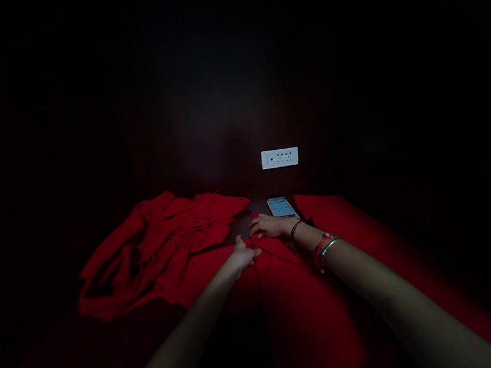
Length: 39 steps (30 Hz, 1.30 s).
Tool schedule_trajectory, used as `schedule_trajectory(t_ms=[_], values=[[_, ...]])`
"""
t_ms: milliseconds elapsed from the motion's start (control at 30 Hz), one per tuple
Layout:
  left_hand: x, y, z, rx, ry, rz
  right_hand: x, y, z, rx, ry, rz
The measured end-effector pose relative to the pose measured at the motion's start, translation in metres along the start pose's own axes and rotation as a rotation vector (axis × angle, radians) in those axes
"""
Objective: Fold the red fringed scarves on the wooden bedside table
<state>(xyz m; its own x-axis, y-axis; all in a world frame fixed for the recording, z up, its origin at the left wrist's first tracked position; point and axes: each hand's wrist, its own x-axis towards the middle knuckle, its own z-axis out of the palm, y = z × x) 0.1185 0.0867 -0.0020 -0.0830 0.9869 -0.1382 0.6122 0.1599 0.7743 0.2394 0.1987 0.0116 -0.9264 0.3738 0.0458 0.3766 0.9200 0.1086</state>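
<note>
A long red scarf (310,310) with thin fringe lies across the dark table and hangs down toward me. My left hand (241,255) is closed on its edge near the middle, thumb up and fingers partly under the fabric. Just beyond and to the right, my right hand (268,226) has its fingers bent down on a fold of the same scarf, with a bit of red showing above the knuckles. Loose fringe threads hang below my right wrist, which wears bracelets. The fingertips of both hands are partly hidden.
To the left lies a crumpled heap of red fringed cloth (163,228). Another red cloth (349,223) spreads flat on the right. A lit phone (282,207) lies behind my right hand, below a white wall socket (279,158). The surroundings are very dark.
</note>
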Motion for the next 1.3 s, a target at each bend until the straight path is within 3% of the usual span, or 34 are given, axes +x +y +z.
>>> schedule_trajectory(t_ms=[67,133,267,400,467,600,833,1067,1300], values=[[-0.003,0.003,0.0,-0.123,-0.114,-0.082,0.004,0.005,0.0,-0.038,-0.009,0.009],[-0.003,0.003,-0.001,-0.098,-0.112,-0.094,0.006,0.008,-0.005,-0.06,0.035,0.082],[0.0,-0.001,-0.002,0.318,0.132,0.02,0.008,0.009,-0.011,-0.084,0.113,0.276],[-0.001,-0.009,0.006,0.604,0.335,0.186,0.014,-0.002,0.002,-0.115,0.112,0.465],[-0.001,-0.014,0.011,0.69,0.398,0.256,0.018,-0.007,0.011,-0.085,0.174,0.528],[0.002,-0.023,0.016,0.769,0.315,0.257,0.018,-0.015,0.018,0.08,0.287,0.586],[0.006,-0.027,0.01,0.792,0.148,0.18,-0.032,-0.046,0.018,0.219,0.045,0.59],[0.001,-0.024,0.009,0.799,0.103,0.152,-0.046,-0.064,0.023,0.143,0.003,0.616],[-0.024,-0.02,0.012,0.833,0.074,0.19,-0.081,-0.076,0.009,0.234,-0.038,0.581]])
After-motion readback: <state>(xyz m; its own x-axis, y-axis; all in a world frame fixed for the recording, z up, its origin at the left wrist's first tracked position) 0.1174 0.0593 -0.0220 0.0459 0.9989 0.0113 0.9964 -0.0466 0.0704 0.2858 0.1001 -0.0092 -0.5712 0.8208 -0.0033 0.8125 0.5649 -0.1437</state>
